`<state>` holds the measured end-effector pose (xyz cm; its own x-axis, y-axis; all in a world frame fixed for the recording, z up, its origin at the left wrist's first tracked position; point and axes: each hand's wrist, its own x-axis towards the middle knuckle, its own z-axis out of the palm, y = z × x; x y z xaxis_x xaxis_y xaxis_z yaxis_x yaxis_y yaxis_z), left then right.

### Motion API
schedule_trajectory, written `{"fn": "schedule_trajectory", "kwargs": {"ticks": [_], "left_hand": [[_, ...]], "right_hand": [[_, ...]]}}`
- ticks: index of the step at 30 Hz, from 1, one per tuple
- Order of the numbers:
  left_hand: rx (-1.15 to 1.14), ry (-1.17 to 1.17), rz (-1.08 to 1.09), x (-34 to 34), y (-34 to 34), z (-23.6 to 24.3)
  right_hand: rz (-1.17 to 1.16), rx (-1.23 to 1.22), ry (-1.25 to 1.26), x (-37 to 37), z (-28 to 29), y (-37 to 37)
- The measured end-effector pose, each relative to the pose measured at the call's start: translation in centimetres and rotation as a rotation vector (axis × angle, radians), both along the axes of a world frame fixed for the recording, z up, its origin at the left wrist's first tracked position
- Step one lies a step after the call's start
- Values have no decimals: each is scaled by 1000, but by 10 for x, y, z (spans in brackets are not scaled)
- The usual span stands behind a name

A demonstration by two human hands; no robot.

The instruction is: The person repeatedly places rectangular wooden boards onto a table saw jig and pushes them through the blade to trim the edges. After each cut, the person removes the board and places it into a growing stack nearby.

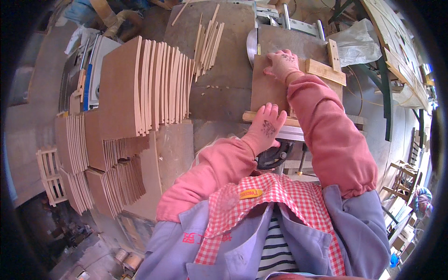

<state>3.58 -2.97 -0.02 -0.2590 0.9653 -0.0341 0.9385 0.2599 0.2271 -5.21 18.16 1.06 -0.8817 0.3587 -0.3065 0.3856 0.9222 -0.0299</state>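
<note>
A brown flat board lies on the saw table in front of me, beside a round metal saw blade. My right hand rests on the board's far part, thumb spread and fingertips at its far edge. Along the board's near edge runs a wooden strip. My left hand wraps this strip, fingers over the top and thumb lower down. Just below that hand is a black handwheel, partly hidden. A wooden block sits right of my right wrist.
Tall stacks of brown boards stand at the left. Several thin wood strips lie on the table left of the blade. A clear plastic bag and a green metal frame are on the right.
</note>
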Motion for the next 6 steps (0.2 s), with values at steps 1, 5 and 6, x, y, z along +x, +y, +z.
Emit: {"fn": "schedule_trajectory", "kwargs": {"ticks": [1, 5, 6], "left_hand": [[4, 1, -1, -3, 2, 0], [4, 1, 3, -15, 12, -2], [6, 8, 3, -17, 13, -3]], "right_hand": [[-5, -1, -13, -4, 0, 3], [-9, -6, -12, -17, 1, 13], [-15, -4, -21, -21, 2, 15]]}}
